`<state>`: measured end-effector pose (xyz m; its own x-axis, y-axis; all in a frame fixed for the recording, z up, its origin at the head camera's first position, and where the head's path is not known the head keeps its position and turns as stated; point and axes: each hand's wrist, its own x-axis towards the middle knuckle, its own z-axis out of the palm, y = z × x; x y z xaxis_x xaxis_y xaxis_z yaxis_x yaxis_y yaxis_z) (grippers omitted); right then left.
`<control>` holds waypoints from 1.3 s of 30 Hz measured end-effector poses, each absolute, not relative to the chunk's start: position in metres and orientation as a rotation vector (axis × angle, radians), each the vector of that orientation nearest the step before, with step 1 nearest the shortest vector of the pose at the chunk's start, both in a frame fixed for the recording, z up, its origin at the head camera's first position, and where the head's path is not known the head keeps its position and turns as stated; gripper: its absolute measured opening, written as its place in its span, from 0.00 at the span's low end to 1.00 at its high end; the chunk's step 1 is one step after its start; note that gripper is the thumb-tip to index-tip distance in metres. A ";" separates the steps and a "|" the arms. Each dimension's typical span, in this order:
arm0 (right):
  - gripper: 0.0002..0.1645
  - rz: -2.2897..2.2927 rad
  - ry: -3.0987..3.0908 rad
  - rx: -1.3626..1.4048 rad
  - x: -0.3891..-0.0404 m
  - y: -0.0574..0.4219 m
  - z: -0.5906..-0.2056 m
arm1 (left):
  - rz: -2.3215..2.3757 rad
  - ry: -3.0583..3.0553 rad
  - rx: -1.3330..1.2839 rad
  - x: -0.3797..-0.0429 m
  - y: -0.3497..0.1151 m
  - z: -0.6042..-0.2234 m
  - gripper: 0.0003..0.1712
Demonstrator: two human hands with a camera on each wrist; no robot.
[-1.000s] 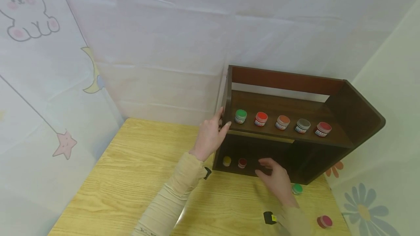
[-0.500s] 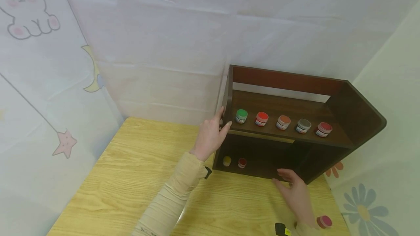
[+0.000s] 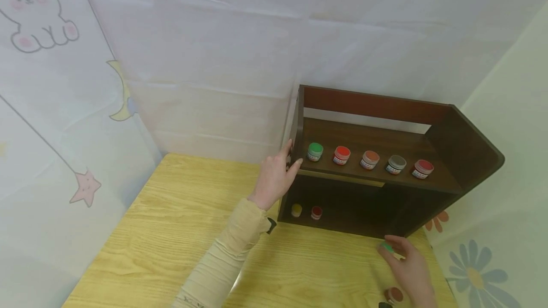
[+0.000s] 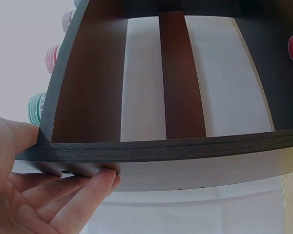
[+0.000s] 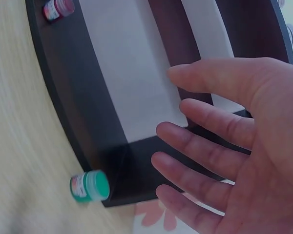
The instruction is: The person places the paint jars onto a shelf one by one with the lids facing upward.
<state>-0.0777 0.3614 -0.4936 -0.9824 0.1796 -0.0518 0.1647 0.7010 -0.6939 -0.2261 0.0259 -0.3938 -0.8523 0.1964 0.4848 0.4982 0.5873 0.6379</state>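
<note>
My left hand (image 3: 274, 179) holds the left side panel of a dark brown wooden shelf (image 3: 378, 180), thumb at the front edge and fingers on the outer face, as the left wrist view shows. Beside the shelf's front right corner, a small paint jar with a green lid (image 3: 387, 246) stands on the table. My right hand (image 3: 408, 265) is at this jar, thumb and forefinger spread around it in the head view. In the right wrist view the fingers are loosely extended, with nothing between them, and the green jar (image 5: 90, 185) stands apart from them.
Several paint jars, among them an orange-red one (image 3: 341, 155), line the upper board. Below, a yellow jar (image 3: 296, 210) and a dark red jar (image 3: 316, 213) stand at the left. A brownish-red jar (image 3: 394, 294) is on the wooden table (image 3: 180, 217) by my right wrist.
My right hand has moved right and nearer to me, from in front of the lower compartment to the green jar. The left hand keeps its place on the shelf.
</note>
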 end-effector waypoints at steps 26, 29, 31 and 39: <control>0.51 1.170 -3.164 -0.684 -0.065 0.404 -0.559 | -1.140 -2.457 -0.551 -0.226 0.027 -0.393 0.35; 0.54 1.209 -3.156 -0.730 -0.064 0.405 -0.566 | -1.148 -2.458 -0.546 -0.226 0.027 -0.394 0.35; 0.56 1.209 -3.162 -0.757 -0.062 0.406 -0.571 | -1.150 -2.466 -0.544 -0.226 0.027 -0.394 0.35; 0.45 1.222 -3.174 -0.843 -0.061 0.406 -0.585 | -1.141 -2.457 -0.542 -0.226 0.027 -0.395 0.35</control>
<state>-0.0613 0.4065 -0.5847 -0.8231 0.2984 -0.4832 0.5454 0.6526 -0.5260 -0.2264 0.0268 -0.3947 -0.8548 0.1841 0.4853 0.4895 0.5965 0.6360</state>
